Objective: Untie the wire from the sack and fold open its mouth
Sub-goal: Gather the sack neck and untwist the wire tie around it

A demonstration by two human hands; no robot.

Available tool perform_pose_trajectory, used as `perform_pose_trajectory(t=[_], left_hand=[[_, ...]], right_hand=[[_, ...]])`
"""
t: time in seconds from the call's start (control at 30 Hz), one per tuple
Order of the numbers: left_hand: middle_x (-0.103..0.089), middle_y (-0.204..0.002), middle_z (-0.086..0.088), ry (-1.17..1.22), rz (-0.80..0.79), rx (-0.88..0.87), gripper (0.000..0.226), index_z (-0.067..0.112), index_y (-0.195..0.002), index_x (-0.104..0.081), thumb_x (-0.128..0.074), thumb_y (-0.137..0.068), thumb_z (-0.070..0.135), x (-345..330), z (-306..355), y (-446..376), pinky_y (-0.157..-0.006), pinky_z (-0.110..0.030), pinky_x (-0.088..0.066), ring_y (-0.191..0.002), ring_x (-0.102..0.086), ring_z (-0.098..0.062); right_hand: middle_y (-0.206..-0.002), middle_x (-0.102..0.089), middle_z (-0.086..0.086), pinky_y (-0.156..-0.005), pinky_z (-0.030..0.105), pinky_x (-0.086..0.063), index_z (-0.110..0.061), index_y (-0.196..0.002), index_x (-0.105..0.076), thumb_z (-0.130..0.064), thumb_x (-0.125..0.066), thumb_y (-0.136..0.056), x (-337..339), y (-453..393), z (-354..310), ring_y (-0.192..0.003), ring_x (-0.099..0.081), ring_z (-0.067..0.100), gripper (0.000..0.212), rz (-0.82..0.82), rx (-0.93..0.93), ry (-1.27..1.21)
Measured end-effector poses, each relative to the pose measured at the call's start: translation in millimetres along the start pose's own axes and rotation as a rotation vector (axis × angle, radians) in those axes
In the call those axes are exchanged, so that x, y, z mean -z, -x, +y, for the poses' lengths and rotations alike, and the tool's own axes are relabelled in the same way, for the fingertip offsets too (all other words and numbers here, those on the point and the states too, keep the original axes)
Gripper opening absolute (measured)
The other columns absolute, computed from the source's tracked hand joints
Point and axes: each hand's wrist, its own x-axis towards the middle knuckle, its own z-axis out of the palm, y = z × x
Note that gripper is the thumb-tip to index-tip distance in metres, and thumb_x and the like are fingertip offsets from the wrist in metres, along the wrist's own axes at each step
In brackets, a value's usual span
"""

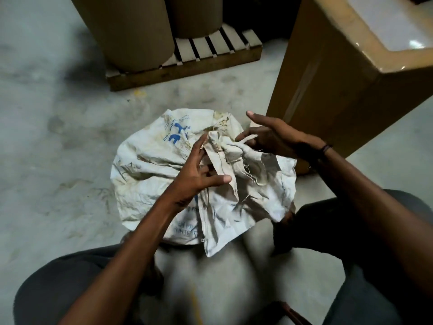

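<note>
the sack [145, 181], white woven stuff with blue print and dirty creases, stands on the grey concrete floor [58, 141] between the person's knees, just in front of them. its mouth is gathered into a twisted bunch [218, 148] at the top middle, with frayed threads hanging from the loose flap that spills toward the right knee. the wire itself cannot be made out in the folds. the left hand [199, 174] lies on the sack beside the bunch, index finger stretched along the twisted neck, thumb pointing right across the cloth, the other fingers bent down into the folds; whether they pinch anything is not clear. the right hand [269, 134] comes in from the right with its thumb raised free and its fingers curled round the twisted cloth at the right side of the bunch, gripping it. a dark band [325, 147] sits on the right wrist. both knees wear dark trousers [70, 277]. a tall brown cardboard box [332, 95] stands just beside the sack at the right, near the right hand. farther back a wooden pallet [187, 66] rests on the floor, carrying two large brown paper rolls [131, 31].
</note>
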Motion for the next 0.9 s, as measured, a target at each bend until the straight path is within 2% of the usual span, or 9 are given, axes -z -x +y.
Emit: perform_pose_trajectory(t=[0.17,0.23,0.27,0.4,0.5,0.6,0.7,0.8,0.9], left_hand=[[-0.024,-0.169,0.012,-0.233,0.223,-0.190,0.143,0.046,-0.160,-0.008,-0.102,-0.053,0.038,-1.2,16.8,-2.6,-0.122,-0.038,-0.036,-0.152,-0.031,-0.003],[-0.029,-0.165,0.017,-0.301,0.411,-0.244,0.121,0.036,-0.159,-0.026,-0.096,-0.061,0.050,-0.1,26.1,-4.6,-0.120,-0.018,-0.029,-0.150,-0.028,0.005],[-0.040,-0.158,0.018,-0.298,0.491,-0.261,0.100,0.033,-0.154,-0.038,-0.091,-0.070,0.049,4.8,30.6,-6.7,-0.115,-0.011,-0.031,-0.146,-0.034,0.006],[-0.072,-0.120,0.010,-0.311,0.612,-0.343,0.033,0.023,-0.118,-0.068,-0.082,-0.088,0.028,38.5,37.9,-16.0,-0.109,-0.040,-0.049,-0.119,-0.063,-0.004],[-0.076,-0.103,0.004,-0.320,0.623,-0.358,0.014,0.019,-0.101,-0.070,-0.079,-0.090,0.024,45.6,39.2,-18.3,-0.101,-0.045,-0.053,-0.104,-0.070,-0.011],[-0.076,-0.098,0.005,-0.289,0.638,-0.371,0.009,0.018,-0.095,-0.070,-0.077,-0.092,0.022,45.2,39.1,-17.4,-0.099,-0.039,-0.054,-0.100,-0.071,-0.010],[-0.075,-0.099,0.005,-0.198,0.700,-0.355,0.010,0.017,-0.096,-0.071,-0.077,-0.092,0.024,52.4,38.1,-18.7,-0.098,-0.039,-0.053,-0.100,-0.070,-0.012],[-0.075,-0.099,0.001,-0.044,0.746,-0.308,0.010,0.022,-0.096,-0.072,-0.076,-0.090,0.029,59.4,36.7,-21.6,-0.095,-0.047,-0.053,-0.095,-0.067,-0.015],[-0.072,-0.099,-0.002,0.065,0.748,-0.286,0.014,0.020,-0.103,-0.072,-0.075,-0.091,0.026,60.7,37.9,-23.4,-0.095,-0.048,-0.054,-0.096,-0.065,-0.015]], right_hand=[[-0.085,-0.076,-0.003,-0.073,0.034,-0.031,-0.008,-0.128,-0.063,-0.083,-0.031,-0.092,-29.7,2.1,-28.2,-0.076,-0.040,0.024,0.089,-0.026,0.117,-0.185],[-0.096,-0.079,-0.005,-0.088,0.034,-0.047,-0.010,-0.132,-0.062,-0.082,-0.033,-0.092,-45.1,-2.0,-35.2,-0.091,-0.070,0.023,0.087,-0.053,0.128,-0.271],[-0.114,-0.078,0.002,-0.107,0.040,-0.046,-0.009,-0.141,-0.059,-0.081,-0.035,-0.092,-52.1,-4.6,-37.8,-0.119,-0.067,0.029,0.090,-0.077,0.143,-0.314],[-0.142,-0.064,0.019,-0.126,0.049,-0.029,0.000,-0.143,-0.057,-0.079,-0.029,-0.095,-59.1,-16.2,-41.2,-0.140,-0.055,0.034,0.096,-0.046,0.278,-0.250],[-0.134,-0.070,0.010,-0.119,0.040,-0.040,-0.004,-0.131,-0.067,-0.084,-0.038,-0.088,-56.5,-23.3,-41.0,-0.132,-0.062,0.022,0.095,0.166,0.476,-0.027],[-0.123,-0.074,-0.004,-0.100,0.032,-0.050,-0.016,-0.117,-0.074,-0.076,-0.032,-0.097,-44.7,-20.7,-37.3,-0.116,-0.066,0.011,0.076,0.673,0.730,0.420],[-0.109,-0.067,0.009,-0.087,0.040,-0.046,-0.016,-0.101,-0.068,-0.077,-0.020,-0.100,-1.4,-25.4,-29.6,-0.102,-0.061,0.024,0.078,1.103,0.572,0.625],[-0.091,-0.051,0.002,-0.074,0.035,-0.041,-0.027,-0.095,-0.055,-0.096,-0.025,-0.083,13.7,-19.5,-30.9,-0.079,-0.049,0.019,0.075,0.902,0.399,0.285],[-0.139,-0.059,0.015,-0.102,0.052,-0.052,-0.019,-0.156,-0.036,-0.085,-0.042,-0.085,-13.3,-11.0,-34.7,-0.120,-0.065,0.032,0.098,0.550,0.396,-0.318]])
